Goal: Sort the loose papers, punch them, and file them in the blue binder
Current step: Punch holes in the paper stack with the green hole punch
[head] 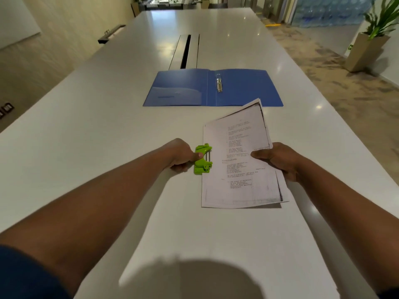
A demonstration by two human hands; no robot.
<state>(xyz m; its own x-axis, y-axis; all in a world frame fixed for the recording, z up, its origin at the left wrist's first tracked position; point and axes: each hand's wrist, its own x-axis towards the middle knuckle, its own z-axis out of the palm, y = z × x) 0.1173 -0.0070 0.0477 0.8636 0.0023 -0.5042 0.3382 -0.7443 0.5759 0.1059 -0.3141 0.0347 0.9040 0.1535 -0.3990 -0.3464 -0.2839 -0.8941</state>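
A blue binder (181,87) lies open on the white table (86,126), its metal ring clip (219,83) just right of the spine. Nearer to me, my right hand (278,160) grips the right edge of a stack of printed papers (237,169), thumb on top. The stack's left edge sits in a small green hole punch (203,159). My left hand (181,155) grips the punch from the left, thumb on its top.
A long cable slot (185,51) runs along the middle of the table behind the binder. A potted plant (367,48) stands on the floor to the right. A dark chair back (111,33) shows at the table's far left edge.
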